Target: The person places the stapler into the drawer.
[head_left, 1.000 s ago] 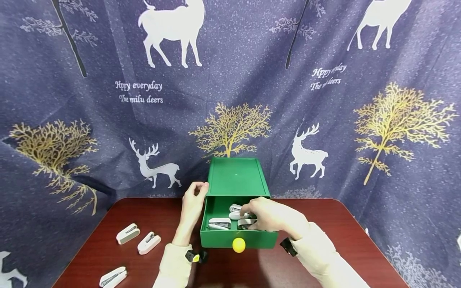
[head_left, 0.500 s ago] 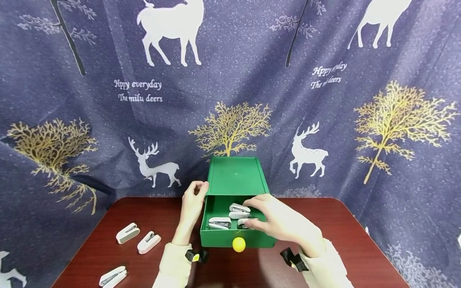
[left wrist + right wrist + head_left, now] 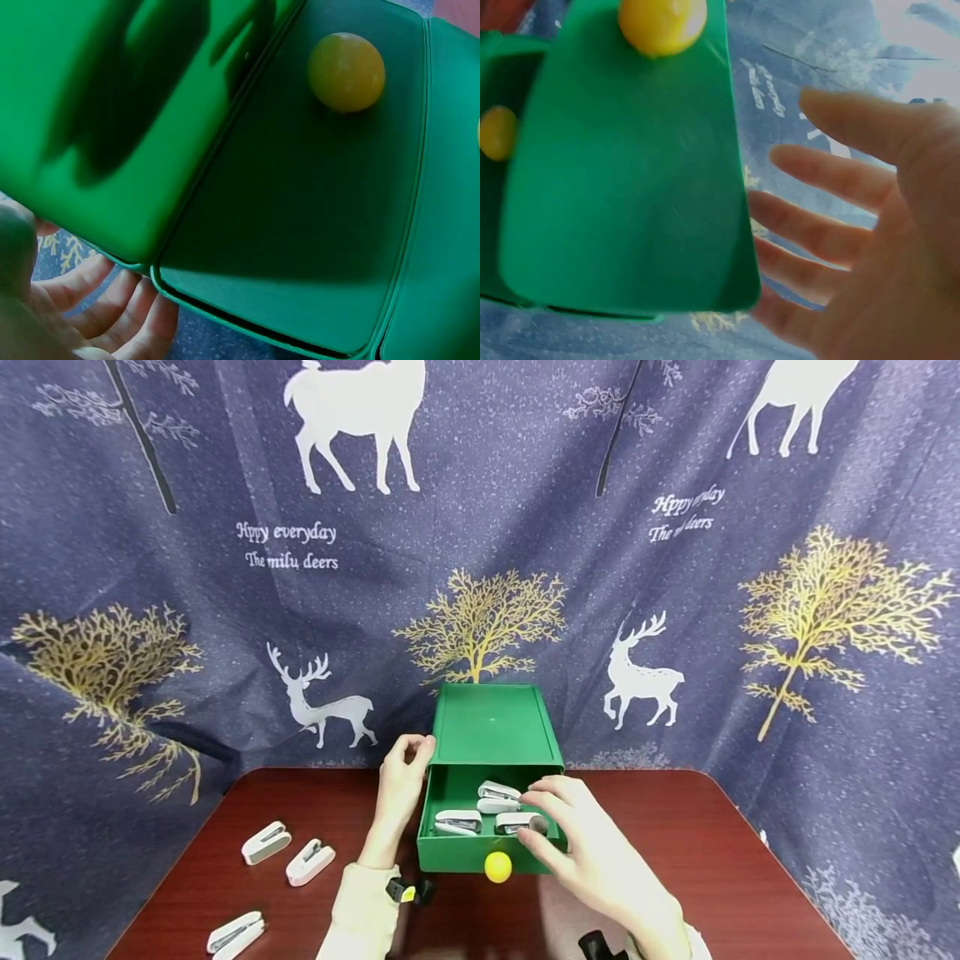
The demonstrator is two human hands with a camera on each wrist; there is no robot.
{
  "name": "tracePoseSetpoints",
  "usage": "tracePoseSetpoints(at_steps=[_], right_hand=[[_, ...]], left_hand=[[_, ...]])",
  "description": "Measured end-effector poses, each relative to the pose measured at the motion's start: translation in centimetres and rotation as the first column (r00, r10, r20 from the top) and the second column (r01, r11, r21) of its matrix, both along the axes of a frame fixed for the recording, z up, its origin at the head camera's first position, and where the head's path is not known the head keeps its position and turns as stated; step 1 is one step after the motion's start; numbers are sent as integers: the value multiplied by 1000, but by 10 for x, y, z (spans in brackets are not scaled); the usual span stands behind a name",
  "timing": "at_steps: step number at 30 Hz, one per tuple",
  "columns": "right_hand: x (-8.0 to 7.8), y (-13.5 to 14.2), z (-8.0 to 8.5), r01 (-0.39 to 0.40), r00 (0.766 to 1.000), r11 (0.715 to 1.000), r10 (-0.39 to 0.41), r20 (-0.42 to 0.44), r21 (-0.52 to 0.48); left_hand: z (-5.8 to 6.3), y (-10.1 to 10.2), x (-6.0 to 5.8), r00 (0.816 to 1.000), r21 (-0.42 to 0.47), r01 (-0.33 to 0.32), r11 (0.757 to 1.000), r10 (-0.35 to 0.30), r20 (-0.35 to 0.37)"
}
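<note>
A green drawer box (image 3: 491,722) stands on the table with its upper drawer (image 3: 450,857) pulled out, a yellow knob (image 3: 497,867) on the front. Three white staplers lie inside: one at the left (image 3: 457,822), one behind (image 3: 498,797), and a front-right stapler (image 3: 513,822) closest to my right hand (image 3: 592,847). That hand holds nothing, fingers spread at the drawer's right side. My left hand (image 3: 400,785) rests against the box's left side, its fingertips at the top front corner. In the right wrist view, a lower drawer's yellow knob (image 3: 498,133) shows behind the pulled-out drawer.
To the left on the dark red table (image 3: 637,852) lie three more white staplers: a rear one (image 3: 266,842), a middle one (image 3: 310,862) and one near the front (image 3: 236,935). A blue deer-patterned cloth (image 3: 480,510) hangs behind the table.
My right hand has let go of the front-right stapler and drawn back toward the right, uncovering it in the drawer. My left hand has stayed at the box.
</note>
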State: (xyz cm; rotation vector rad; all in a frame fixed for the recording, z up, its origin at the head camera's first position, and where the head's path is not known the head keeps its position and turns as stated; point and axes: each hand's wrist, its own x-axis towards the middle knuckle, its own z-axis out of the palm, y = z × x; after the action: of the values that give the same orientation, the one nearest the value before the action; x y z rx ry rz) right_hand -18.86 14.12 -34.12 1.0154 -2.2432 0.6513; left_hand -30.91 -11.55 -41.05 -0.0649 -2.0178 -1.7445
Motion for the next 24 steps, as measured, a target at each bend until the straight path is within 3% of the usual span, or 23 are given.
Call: tracePoseSetpoints(at_steps=[8, 16, 24], right_hand=[[11, -7, -11, -43, 998, 993, 36, -56, -113], [23, -14, -21, -10, 995, 988, -6, -98, -157], [35, -26, -27, 171, 985, 980, -173, -19, -104]], left_hand=[[0, 0, 0, 1000, -2, -5, 1000, 5, 0], [1, 0, 0, 1000, -7, -3, 1000, 3, 10], [0, 0, 0, 1000, -13, -14, 1000, 14, -3]])
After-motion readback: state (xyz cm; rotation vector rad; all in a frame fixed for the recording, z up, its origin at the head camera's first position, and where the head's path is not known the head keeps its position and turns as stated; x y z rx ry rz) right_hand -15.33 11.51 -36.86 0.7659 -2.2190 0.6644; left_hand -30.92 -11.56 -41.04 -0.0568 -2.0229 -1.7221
